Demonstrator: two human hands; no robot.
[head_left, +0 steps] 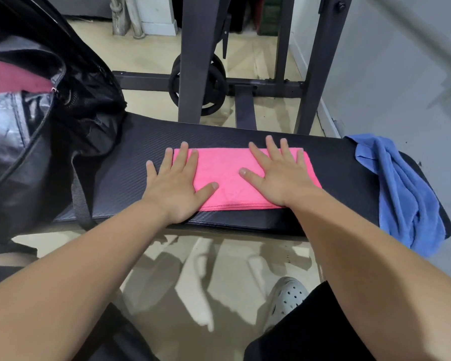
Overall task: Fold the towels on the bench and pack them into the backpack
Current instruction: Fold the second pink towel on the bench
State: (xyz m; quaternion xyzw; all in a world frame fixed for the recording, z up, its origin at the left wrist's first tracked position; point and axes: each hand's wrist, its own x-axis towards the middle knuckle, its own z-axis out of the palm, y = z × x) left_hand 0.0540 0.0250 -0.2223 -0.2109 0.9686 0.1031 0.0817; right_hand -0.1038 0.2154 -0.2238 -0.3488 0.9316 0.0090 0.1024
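A pink towel [225,175], folded into a flat rectangle, lies in the middle of the black padded bench [141,142]. My left hand [176,183] presses flat on the towel's left end, fingers spread, partly on the bench. My right hand [277,173] lies flat on its right half, fingers spread. A crumpled blue towel [401,194] hangs over the bench's right end. The black backpack [37,142] stands open on the bench's left end, and something pink [16,79] shows inside it.
Behind the bench stands a dark metal rack frame [193,61] with a black weight plate [211,84] on the beige floor. A grey wall [401,61] runs along the right. My foot in a grey clog [287,298] is below the bench's front edge.
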